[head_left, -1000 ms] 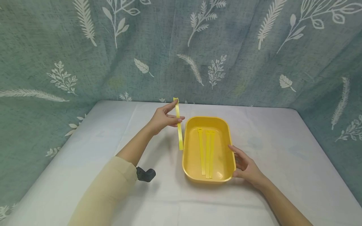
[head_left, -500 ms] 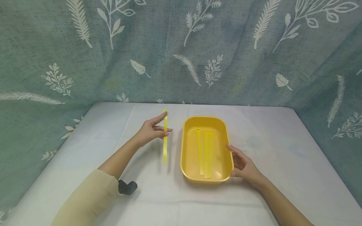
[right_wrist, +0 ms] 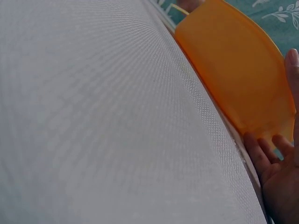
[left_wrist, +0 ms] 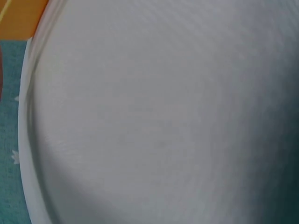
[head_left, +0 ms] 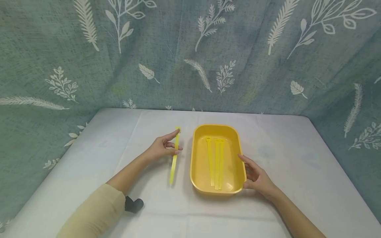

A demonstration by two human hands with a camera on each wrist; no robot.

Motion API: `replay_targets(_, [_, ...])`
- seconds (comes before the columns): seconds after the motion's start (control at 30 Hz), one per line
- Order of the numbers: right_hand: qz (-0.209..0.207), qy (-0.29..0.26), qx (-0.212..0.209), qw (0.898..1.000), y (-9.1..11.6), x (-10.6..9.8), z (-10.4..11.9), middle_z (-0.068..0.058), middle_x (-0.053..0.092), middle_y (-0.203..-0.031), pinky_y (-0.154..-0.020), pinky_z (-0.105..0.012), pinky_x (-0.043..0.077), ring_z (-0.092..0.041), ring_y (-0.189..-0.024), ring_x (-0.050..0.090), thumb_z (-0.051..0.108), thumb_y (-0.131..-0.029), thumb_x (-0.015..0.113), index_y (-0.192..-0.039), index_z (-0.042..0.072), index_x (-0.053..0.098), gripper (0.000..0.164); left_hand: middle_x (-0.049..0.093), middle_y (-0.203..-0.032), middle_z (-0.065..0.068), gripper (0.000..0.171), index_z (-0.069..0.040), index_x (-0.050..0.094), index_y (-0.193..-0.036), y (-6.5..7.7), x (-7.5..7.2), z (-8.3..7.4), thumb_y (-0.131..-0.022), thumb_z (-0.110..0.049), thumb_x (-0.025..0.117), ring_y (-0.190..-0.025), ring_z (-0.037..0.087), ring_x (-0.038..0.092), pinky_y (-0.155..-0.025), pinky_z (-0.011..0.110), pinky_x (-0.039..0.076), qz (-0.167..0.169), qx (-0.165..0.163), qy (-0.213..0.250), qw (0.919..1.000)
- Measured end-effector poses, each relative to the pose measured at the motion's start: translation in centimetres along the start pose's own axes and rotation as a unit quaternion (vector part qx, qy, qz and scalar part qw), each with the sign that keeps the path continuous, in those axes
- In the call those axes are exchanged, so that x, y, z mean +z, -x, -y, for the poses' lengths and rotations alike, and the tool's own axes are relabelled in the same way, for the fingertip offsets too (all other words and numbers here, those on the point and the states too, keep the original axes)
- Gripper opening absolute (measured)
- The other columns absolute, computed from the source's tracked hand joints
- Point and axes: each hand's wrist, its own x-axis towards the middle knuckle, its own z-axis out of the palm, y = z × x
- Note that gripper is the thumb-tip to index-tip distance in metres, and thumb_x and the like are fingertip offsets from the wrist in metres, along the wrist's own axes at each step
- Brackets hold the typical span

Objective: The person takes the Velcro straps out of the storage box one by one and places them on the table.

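Note:
In the head view my left hand [head_left: 160, 147] pinches a thin yellow strap [head_left: 174, 162] with a small slotted head at its top end. The strap hangs slanted over the white cloth, left of a yellow tray [head_left: 193, 185]. Inside the tray lie three matching yellow straps [head_left: 220, 165], lengthwise, two of them close together. My right hand [head_left: 260, 177] rests against the tray's right side, its index fingertip at the rim and its thumb near the front corner. In the right wrist view, fingers [right_wrist: 257, 151] touch the tray's outer wall [right_wrist: 238, 70]. The left wrist view barely catches the left hand.
A white cloth covers the table [head_left: 143, 132]. Behind it hangs a green-blue curtain [head_left: 166, 66] with white leaf prints. A small dark device [head_left: 134, 205] shows at the left sleeve [head_left: 92, 211].
My left hand has drawn the strap away to the left from beside the tray and brought it lower and nearer. My right hand stays at the tray's side; the straps inside lie as before.

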Motion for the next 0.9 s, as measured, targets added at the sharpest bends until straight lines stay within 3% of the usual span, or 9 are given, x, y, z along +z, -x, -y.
replay_targets(0.1, [0.000,0.000,0.000,1.000,0.1,0.0,-0.1,-0.010,0.036,-0.145,-0.094,-0.026,0.048,-0.017,-0.123,0.051,0.022,-0.085,0.072,-0.149,0.001,0.023,0.084,0.046,-0.141,0.019,0.085,-0.021,0.028,-0.150,-0.2,0.2,0.5,-0.080,-0.004,0.074,-0.101,0.018,0.067,-0.078,0.024,0.054,0.011,0.000,-0.008,0.9999])
replay_targets(0.27, [-0.002,0.007,-0.001,1.000,0.1,0.0,-0.3,-0.010,0.033,-0.147,-0.095,-0.025,0.047,-0.016,-0.124,0.049,0.024,-0.084,0.072,-0.149,0.001,0.023,0.083,0.036,-0.149,0.014,0.087,-0.018,0.029,-0.149,-0.4,0.6,1.1,-0.078,0.002,0.074,-0.107,0.026,0.064,-0.078,0.026,0.055,0.016,-0.002,-0.009,0.9998])
replay_targets(0.47, [-0.001,0.011,0.009,1.000,-0.1,-0.2,-0.2,-0.013,0.028,-0.150,-0.096,-0.025,0.046,-0.015,-0.125,0.048,0.023,-0.084,0.072,-0.149,0.003,0.023,0.084,0.043,-0.145,0.011,0.087,-0.018,0.033,-0.148,-0.8,0.9,1.5,-0.075,-0.001,0.077,-0.108,0.027,0.061,-0.089,0.028,0.051,-0.006,-0.003,-0.068,0.9976])
replay_targets(0.63, [-0.001,0.016,0.004,1.000,-0.3,-0.5,0.1,-0.014,0.026,-0.152,-0.096,-0.025,0.046,-0.014,-0.126,0.047,0.021,-0.085,0.071,-0.149,0.001,0.023,0.082,0.041,-0.147,0.006,0.088,-0.020,0.035,-0.147,-1.1,1.0,1.7,-0.072,-0.004,0.080,-0.104,0.023,0.059,-0.079,0.028,0.054,-0.020,-0.022,-0.104,0.9941])
replay_targets(0.8, [-0.001,0.010,-0.005,1.000,-0.2,-0.3,-0.1,-0.010,0.032,-0.148,-0.094,-0.026,0.048,-0.015,-0.123,0.049,0.022,-0.085,0.071,-0.148,0.000,0.023,0.082,0.061,-0.115,0.011,0.089,-0.020,0.037,-0.146,-1.0,1.0,2.1,-0.071,-0.010,0.083,-0.085,0.018,0.059,-0.074,0.026,0.053,-0.031,-0.020,-0.151,0.9879])
replay_targets(0.9, [0.000,0.010,-0.008,1.000,-0.1,-0.2,-0.2,-0.010,0.033,-0.148,-0.094,-0.026,0.048,-0.015,-0.122,0.050,0.023,-0.085,0.071,-0.148,0.000,0.023,0.082,0.062,-0.103,0.009,0.089,-0.021,0.038,-0.146,-0.9,1.1,2.3,-0.070,-0.015,0.084,-0.086,0.018,0.058,-0.082,0.031,0.052,-0.040,-0.015,-0.196,0.9797])
